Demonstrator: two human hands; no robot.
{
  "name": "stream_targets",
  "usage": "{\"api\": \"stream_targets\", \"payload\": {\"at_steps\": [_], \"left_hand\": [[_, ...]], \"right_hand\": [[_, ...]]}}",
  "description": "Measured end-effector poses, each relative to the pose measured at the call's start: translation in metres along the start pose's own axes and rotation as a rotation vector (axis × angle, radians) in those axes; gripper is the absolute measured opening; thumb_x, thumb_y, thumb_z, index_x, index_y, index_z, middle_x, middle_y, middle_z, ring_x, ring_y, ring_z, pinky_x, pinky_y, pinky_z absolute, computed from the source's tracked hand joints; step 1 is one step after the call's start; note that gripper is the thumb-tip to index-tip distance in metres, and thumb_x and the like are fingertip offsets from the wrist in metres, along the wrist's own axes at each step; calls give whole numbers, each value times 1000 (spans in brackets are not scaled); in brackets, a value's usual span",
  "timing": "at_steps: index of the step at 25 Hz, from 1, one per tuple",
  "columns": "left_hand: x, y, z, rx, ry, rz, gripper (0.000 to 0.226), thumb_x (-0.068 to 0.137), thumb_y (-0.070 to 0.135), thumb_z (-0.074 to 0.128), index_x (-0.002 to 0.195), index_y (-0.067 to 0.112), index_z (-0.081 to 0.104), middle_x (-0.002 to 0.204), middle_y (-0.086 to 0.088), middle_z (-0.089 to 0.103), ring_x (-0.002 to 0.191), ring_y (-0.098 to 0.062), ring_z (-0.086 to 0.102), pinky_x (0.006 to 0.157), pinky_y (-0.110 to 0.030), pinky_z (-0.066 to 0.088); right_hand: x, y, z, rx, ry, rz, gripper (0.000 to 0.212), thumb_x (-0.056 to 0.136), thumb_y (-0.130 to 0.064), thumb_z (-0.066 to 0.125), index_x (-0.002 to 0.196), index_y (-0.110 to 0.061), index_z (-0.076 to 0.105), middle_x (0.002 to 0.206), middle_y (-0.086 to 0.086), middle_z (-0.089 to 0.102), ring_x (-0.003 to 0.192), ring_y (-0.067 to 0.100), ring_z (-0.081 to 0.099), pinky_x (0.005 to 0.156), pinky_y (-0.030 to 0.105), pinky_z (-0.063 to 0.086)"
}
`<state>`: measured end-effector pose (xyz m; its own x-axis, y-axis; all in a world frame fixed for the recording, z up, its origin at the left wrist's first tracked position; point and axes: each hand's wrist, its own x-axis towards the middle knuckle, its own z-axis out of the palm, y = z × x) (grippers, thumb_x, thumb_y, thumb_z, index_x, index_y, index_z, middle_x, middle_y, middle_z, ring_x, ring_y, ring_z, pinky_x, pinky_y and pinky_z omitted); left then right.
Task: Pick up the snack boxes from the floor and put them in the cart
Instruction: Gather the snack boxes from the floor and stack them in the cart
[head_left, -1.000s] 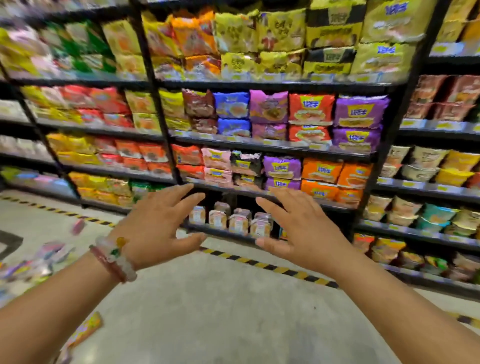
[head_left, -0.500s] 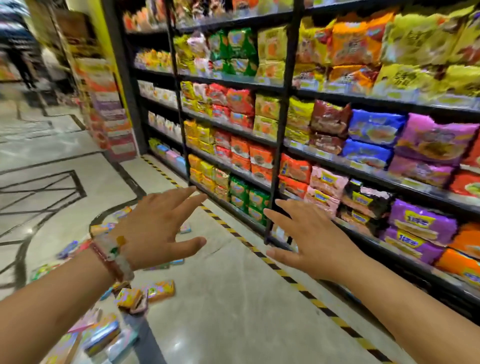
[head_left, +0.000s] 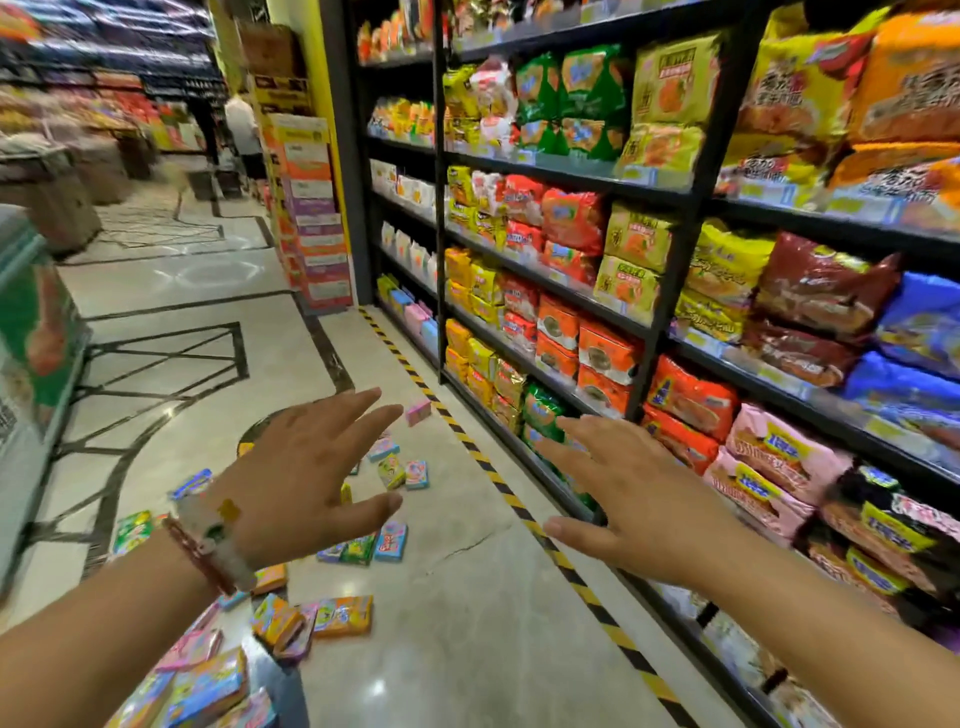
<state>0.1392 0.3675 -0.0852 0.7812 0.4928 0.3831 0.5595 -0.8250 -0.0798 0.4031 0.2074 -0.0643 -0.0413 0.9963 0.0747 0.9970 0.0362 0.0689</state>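
Both hands are held out in front of the person, above the floor (head_left: 467, 597), with nothing in them. The left hand (head_left: 306, 478) has its fingers straight and spread, thumb out to the right; a beaded bracelet (head_left: 208, 545) sits on its wrist. The right hand (head_left: 623, 493) is likewise flat and spread, so neither grip has closed on anything.

The snack boxes lie scattered over the floor on the left side of the aisle. A pink box (head_left: 418, 412) lies farthest off, next to the yellow-and-black floor stripe (head_left: 519, 504). A small cluster (head_left: 402, 467) lies just right of the left hand's fingers, and a blue box (head_left: 390, 541) with a green one beside it lies nearer. An orange box (head_left: 343, 616) lies nearer still. At the near left corner more boxes (head_left: 208, 686) appear piled together, perhaps already in the cart, though no cart frame is plain to see.

As I judge it, this is the approach step: no box has been taken yet. The next move calls for bending down, lowering a hand to the nearest boxes and closing the fingers round one. The noodle shelves (head_left: 675, 312) on the right play no part.
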Motion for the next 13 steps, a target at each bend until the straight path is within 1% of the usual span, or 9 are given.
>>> {"api": "stream_targets", "payload": {"at_steps": [2,4,6,9,11,13], "left_hand": [[13,-18,15,-20,-22,-24,77,85,76,21,138,22,38,138,-12,51,119,-32,55,92,-48,45],[27,-38,29,-29,-38,-34,78,84,76,22,139,23,37,139,-11,50,121,-31,53,94,-48,44],[45,-61,44,-31,-63,-48,78,84,76,25,140,24,37,140,-9,49,122,-31,52,95,-49,43],[82,-102,65,27,-54,-36,75,80,69,38,138,21,39,135,-12,54,117,-31,57,92,-48,45],[110,-133,75,45,-40,-30,75,78,65,41,136,18,43,132,-13,57,112,-30,61,88,-47,47],[141,-168,86,55,-38,-30,75,77,66,41,135,18,43,130,-12,58,110,-29,62,85,-47,50]], "right_hand": [[31,15,14,13,-23,-22,91,66,-81,-2,149,-43,-5,160,-10,-5,146,14,-7,107,26,-13],[64,26,26,12,-30,-55,88,69,-83,-2,148,-45,-6,160,-8,-2,146,16,-5,109,28,-12],[100,37,38,21,-37,-70,84,72,-82,2,148,-45,-5,160,-9,-1,147,16,-4,110,29,-13],[163,47,49,29,-11,-86,78,75,-78,6,145,-48,-12,160,-10,-7,147,14,-7,110,29,-14],[204,53,50,31,-18,-83,74,75,-76,7,140,-49,-19,159,-12,-10,146,12,-10,110,28,-15],[248,60,48,43,-24,-61,76,76,-75,9,142,-48,-15,159,-11,-9,146,12,-9,108,26,-15]]}}
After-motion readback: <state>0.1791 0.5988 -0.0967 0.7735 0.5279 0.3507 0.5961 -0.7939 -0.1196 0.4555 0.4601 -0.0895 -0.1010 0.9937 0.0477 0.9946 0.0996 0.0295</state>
